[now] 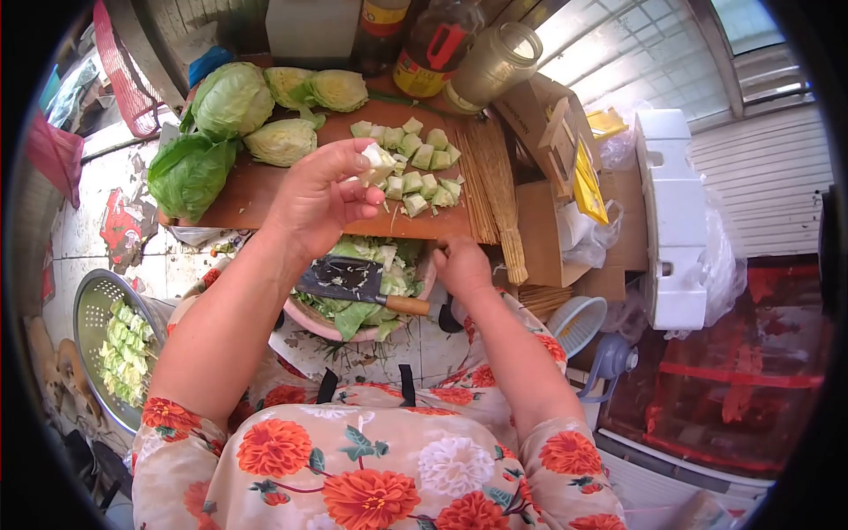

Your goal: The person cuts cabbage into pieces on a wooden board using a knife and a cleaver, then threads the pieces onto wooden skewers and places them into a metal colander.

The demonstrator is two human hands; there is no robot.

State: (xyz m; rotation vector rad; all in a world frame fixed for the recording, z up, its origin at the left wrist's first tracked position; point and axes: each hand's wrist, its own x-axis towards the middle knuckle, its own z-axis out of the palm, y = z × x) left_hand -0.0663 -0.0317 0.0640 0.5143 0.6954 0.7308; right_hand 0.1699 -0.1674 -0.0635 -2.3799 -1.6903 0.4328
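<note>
My left hand (318, 190) pinches a pale cabbage chunk (378, 162) between thumb and fingers, above the wooden cutting board (256, 205). Beyond it, cut cabbage cubes (422, 159) lie in rows on the board. My right hand (463, 265) is at the board's near edge with its fingers curled together; whatever they may hold is hidden. Close to that hand, a bundle of thin bamboo skewers (496, 185) lies along the board's right side. Below both hands, a cleaver (340, 277) with a wooden handle rests across a pink-rimmed basin (315, 323) of cabbage scraps.
Whole and halved cabbages (231, 99) sit at the board's left end. Bottles (435, 53) and a glass jar (496, 66) stand behind it. A metal colander (87, 309) at left holds skewered cabbage pieces (126, 349). Cardboard boxes (536, 221) and white foam (676, 221) are at right.
</note>
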